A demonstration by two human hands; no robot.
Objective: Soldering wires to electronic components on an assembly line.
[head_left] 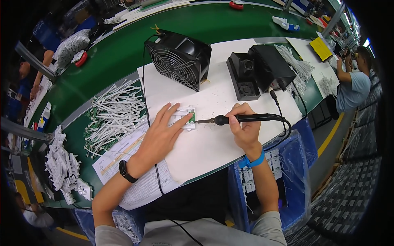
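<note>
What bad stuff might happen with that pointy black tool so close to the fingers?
Burn: the soldering iron in the right hand points at the left hand, so if hot, it might burn a fingertip.
Slip: the left fingers rest on the small white piece with its green circuit board; it could slide if nudged.
Snag: the black cord loops near the blue wristband and might catch.

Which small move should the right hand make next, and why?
The right hand could perhaps nudge the soldering iron slightly left onto the green board: its tip points at the board's edge, contact unclear, while the left hand steadies the white piece.
</note>
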